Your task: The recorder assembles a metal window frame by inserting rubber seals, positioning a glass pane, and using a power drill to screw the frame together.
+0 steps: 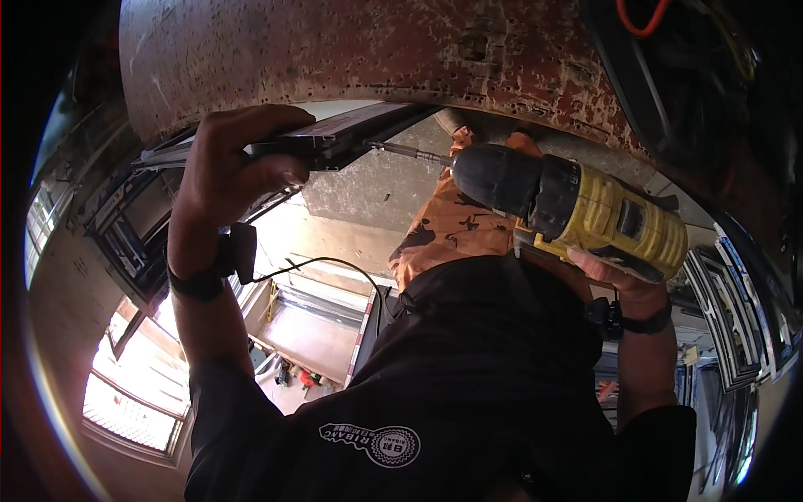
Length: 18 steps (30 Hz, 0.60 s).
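Note:
My left hand (219, 171) is closed round the end of a dark metal frame profile (355, 127), its thumb below and fingers over the top. The profile juts out from under the edge of a worn reddish-brown tabletop (376, 54). In my right hand (615, 272) is a yellow and black cordless drill (598, 209), gripped by its handle and pointing left. A long thin driver bit (410, 151) runs from its chuck to the profile's side. Its tip is at the profile; whether it touches a screw I cannot tell.
More metal frames (728, 309) lean in stacks at the right, others (125, 234) at the left. A black object (644, 92) with a red cord (642, 21) lies on the table's right. A black cable (335, 261) runs from my left wrist. Small tools (305, 378) lie at the lower left.

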{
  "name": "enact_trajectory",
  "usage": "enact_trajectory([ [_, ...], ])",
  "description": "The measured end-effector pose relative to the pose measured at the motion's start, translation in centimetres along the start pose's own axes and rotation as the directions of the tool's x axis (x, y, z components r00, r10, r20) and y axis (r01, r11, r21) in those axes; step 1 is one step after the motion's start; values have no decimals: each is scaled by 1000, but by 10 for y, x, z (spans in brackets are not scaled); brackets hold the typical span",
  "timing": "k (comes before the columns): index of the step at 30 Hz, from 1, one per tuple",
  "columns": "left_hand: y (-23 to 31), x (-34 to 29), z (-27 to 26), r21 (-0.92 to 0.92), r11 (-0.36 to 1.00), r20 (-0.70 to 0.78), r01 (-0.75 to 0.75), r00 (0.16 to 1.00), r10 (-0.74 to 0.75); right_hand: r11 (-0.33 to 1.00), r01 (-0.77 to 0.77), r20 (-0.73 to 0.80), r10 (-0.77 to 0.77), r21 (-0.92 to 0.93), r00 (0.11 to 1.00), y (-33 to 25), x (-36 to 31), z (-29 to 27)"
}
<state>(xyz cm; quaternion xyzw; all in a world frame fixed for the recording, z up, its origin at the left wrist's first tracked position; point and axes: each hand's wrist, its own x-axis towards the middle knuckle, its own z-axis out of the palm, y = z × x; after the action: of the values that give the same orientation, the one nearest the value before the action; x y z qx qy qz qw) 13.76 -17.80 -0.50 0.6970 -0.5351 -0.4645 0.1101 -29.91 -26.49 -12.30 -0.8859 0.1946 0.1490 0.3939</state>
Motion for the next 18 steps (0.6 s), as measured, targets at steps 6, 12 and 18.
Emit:
enact_trajectory([
  [6, 0, 0, -2, -28, 999, 15, -26, 1000, 27, 999, 5, -33, -4, 38, 999, 2, 1, -2],
  [12, 9, 0, -3, -77, 996, 34, 43, 999, -41, 997, 11, -70, -6, 77, 998, 5, 1, -3],
  [18, 9, 1, -5, -70, 997, 34, 42, 999, -40, 993, 15, -108, -2, 114, 994, 3, 0, -5],
])
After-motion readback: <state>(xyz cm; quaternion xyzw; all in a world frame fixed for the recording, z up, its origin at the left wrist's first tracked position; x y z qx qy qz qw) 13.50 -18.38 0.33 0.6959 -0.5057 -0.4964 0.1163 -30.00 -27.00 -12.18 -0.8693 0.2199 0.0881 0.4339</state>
